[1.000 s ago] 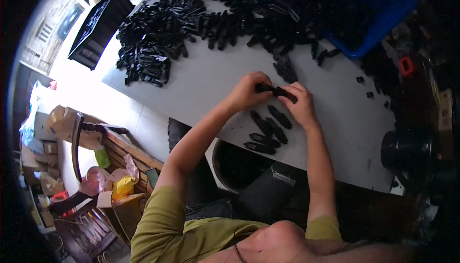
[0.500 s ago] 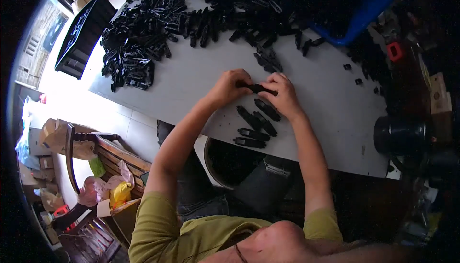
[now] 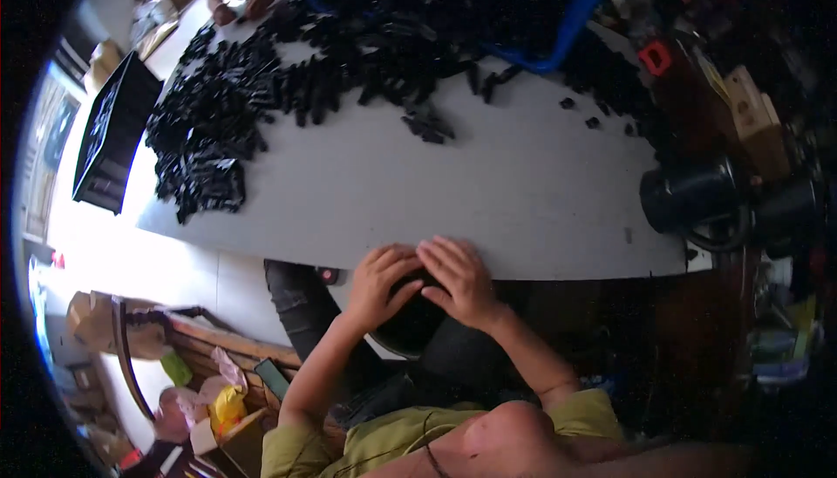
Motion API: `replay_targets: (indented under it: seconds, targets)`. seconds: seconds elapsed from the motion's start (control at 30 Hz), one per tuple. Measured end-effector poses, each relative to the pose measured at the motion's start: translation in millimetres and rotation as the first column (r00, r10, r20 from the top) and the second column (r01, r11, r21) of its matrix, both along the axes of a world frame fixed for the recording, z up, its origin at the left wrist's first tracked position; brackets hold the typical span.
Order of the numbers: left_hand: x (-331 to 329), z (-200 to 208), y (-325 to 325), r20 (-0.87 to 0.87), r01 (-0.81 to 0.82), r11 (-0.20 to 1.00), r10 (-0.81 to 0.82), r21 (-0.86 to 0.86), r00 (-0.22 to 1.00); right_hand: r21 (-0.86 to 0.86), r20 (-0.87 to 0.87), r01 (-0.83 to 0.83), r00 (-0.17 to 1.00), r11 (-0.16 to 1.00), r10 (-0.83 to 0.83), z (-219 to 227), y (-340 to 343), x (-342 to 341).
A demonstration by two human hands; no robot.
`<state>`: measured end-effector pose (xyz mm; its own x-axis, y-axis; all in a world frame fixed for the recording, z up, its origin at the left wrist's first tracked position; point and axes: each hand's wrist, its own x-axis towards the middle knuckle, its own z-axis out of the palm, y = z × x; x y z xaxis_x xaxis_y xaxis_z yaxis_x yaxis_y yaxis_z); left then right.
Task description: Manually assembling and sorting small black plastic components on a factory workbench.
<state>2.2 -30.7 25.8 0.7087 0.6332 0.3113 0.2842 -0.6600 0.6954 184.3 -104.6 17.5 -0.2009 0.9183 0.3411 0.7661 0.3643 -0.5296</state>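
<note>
At the near edge of the grey table, my left hand and my right hand are side by side, fingertips almost touching. Both are palm down, with fingers stretched and slightly curved and thumbs apart. I make out nothing held in either hand; the space beneath the palms is hidden. Below them, over my lap, is a dark round opening, partly covered by my hands. The closest black plastic parts lie in a small cluster farther up the table.
A large heap of black parts spreads along the far and left side. A black crate stands at the left, a blue bin at the far side. Dark cylindrical equipment sits at the right edge. Another person's hand is at the far left.
My hands have come from mid-table to the near edge and let go of the black part between them. The few loose black parts near that edge no longer show. The view has shifted.
</note>
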Motion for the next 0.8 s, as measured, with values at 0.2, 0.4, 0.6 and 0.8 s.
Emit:
replay_targets:
  seconds: [0.2,0.4,0.6,0.8]
  targets:
    - [-12,-1,-1,0.05,0.1,0.992,-0.096,-0.082,0.994,-0.063,-0.408,-0.043,0.913,0.997,0.014,5,4,55]
    - [17,15,47,0.041,0.074,0.993,-0.07,-0.096,0.997,-0.12,-0.419,0.395,0.812,0.911,-0.407,20,88,150]
    - [97,21,141,0.03,-0.124,0.95,0.12,0.285,0.992,0.263,-0.105,0.315,0.949,0.912,-0.298,13,224,188]
    - [137,-5,175,0.054,-0.21,0.914,0.204,0.347,0.977,0.229,0.018,0.649,0.743,0.726,-0.669,18,352,288]
